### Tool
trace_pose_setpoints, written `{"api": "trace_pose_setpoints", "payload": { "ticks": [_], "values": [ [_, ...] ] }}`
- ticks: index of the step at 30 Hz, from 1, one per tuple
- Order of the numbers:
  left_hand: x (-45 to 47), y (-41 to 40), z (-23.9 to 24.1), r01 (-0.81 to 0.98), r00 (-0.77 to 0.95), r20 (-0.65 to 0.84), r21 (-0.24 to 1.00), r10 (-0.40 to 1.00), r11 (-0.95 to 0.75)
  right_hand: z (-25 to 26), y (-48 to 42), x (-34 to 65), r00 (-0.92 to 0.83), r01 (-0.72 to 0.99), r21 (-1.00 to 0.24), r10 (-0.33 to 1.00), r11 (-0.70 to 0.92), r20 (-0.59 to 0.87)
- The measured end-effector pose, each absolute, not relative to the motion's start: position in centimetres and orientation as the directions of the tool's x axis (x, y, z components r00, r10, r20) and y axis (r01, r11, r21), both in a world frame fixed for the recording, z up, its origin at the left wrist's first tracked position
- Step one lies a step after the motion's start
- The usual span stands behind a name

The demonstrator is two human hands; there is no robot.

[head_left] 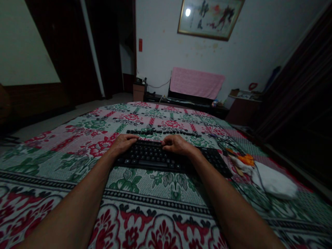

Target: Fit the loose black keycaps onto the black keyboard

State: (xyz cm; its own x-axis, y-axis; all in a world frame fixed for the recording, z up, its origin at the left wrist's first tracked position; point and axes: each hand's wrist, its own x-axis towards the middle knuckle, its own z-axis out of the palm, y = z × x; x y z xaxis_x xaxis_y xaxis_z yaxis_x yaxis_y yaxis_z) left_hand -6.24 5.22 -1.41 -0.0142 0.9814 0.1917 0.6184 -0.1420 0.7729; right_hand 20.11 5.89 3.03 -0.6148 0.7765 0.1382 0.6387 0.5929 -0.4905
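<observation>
A black keyboard (155,159) lies flat on a floral bedspread (145,204) in front of me. My left hand (123,142) sits at the keyboard's far left corner, fingers curled over its edge. My right hand (176,144) rests on the top rows near the middle, fingers bent down and pressed together; what they pinch is hidden. Just beyond the keyboard a row of several loose black keycaps (163,131) lies on the spread. Both forearms reach in from the bottom of the view.
A white cloth (273,181) with an orange item (246,159) lies right of the keyboard, with a dark cable (229,143) looping near it. Past the bed stand a pink-covered screen (195,83), a small shelf (243,97) and a dark wardrobe (298,97).
</observation>
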Motion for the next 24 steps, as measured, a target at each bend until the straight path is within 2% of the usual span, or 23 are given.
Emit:
{"api": "trace_pose_setpoints", "payload": {
  "ticks": [5,11,20,24],
  "values": [
    [-6.08,5.03,-1.19,0.625,-0.022,0.193,0.768,0.981,-0.137,2.32,6.46,20.13,-0.585,0.611,-0.569,0.798,0.551,0.145],
    [-6.28,5.39,-1.48,0.618,-0.027,0.189,0.775,0.982,-0.133,2.1,6.35,19.92,-0.591,0.604,-0.526,0.779,0.6,0.209],
    [-6.37,5.52,-1.69,0.617,-0.015,0.191,0.774,0.981,-0.142,2.57,6.28,20.26,-0.655,0.559,-0.495,0.72,0.666,0.229],
    [-6.34,5.44,-1.59,0.627,-0.017,0.192,0.766,0.981,-0.139,2.58,6.26,20.1,-0.617,0.594,-0.513,0.76,0.62,0.205]
  ]
}}
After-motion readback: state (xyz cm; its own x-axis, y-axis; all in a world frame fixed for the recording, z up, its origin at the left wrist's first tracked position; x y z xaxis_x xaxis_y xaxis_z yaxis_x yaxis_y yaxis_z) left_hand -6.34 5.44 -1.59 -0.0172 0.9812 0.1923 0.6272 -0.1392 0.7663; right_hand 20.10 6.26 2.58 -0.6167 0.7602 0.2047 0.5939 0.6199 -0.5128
